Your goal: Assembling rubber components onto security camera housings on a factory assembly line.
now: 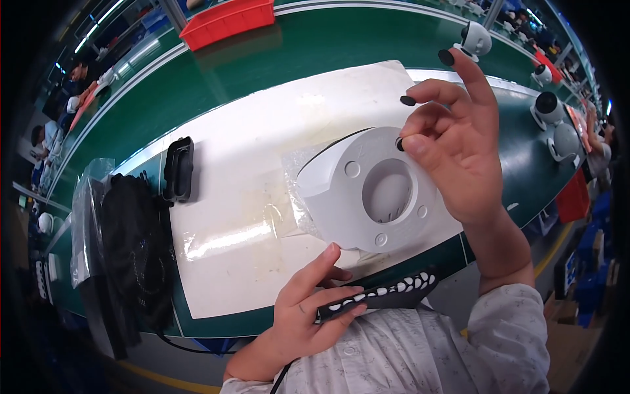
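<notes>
A smooth white plastic housing (335, 210) lies underside up, with a big round opening and several shallow round recesses. It rests partly on clear plastic wrap (302, 203). Over its right edge is my right hand (459, 131), thumb and a finger pinching a small black round pad (399, 144). Two more such pads cling to other raised fingertips, a middle pad (407, 100) and a top pad (447, 57). My left hand (308, 308) grips a dark sheet (387, 292) with white oval spots between its fingers. Its index fingertip is at the housing's near edge.
A white board (223, 276) covers part of the green bench. On its left lie a small black tray (178, 169), a black bag (134, 243) and clear plastic (85, 217). Finished-looking white camera units (548, 108) stand right; a red bin (230, 23) is at the back.
</notes>
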Demonstrator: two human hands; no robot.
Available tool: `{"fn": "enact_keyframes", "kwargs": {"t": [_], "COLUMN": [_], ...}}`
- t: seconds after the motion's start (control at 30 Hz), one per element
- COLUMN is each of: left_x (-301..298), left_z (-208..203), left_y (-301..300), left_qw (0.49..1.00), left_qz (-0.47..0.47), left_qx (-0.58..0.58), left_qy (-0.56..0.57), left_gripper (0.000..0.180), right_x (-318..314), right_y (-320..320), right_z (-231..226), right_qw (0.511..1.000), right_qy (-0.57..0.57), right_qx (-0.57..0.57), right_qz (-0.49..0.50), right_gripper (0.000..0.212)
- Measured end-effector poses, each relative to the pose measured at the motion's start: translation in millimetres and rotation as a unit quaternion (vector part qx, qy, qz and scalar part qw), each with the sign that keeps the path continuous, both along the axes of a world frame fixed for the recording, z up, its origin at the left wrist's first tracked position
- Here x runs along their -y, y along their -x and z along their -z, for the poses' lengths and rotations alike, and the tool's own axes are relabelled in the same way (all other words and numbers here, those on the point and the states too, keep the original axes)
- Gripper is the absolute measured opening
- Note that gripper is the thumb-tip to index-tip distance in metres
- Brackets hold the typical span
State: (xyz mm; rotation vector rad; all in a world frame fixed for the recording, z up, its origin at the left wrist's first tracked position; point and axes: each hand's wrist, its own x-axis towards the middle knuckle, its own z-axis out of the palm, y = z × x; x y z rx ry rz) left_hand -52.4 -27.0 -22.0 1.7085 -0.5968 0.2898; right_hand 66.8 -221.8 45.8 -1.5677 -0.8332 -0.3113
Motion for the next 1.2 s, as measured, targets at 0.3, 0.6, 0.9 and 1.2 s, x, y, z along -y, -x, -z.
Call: {"fn": "enact_keyframes", "kwargs": {"t": [0.3, 0.6, 0.9, 1.2], "left_x": [2, 4, 1, 0], "left_z": [-3, 0, 0, -2], "left_y": [1, 0, -1, 0], "left_qw": [1.000, 1.000, 1.000, 1.000], "left_qz": [-0.010, -0.015, -0.007, -0.003], "left_qx": [-0.016, -0.010, -0.014, -0.025], "left_qy": [-0.001, 0.014, 0.015, 0.012], "left_gripper": [0.027, 0.025, 0.024, 0.025], "right_x": [9, 16, -23, -22], "right_y": [6, 4, 13, 18], "right_z": [-5, -7, -23, -15], "right_qw": [0.952, 0.968, 0.989, 0.963], "right_qy": [0.200, 0.097, 0.129, 0.228], "right_qx": [0.221, 0.207, -0.042, 0.127], "right_qz": [0.067, 0.105, -0.055, 0.065], "right_gripper": [0.067, 0.070, 0.038, 0.030]}}
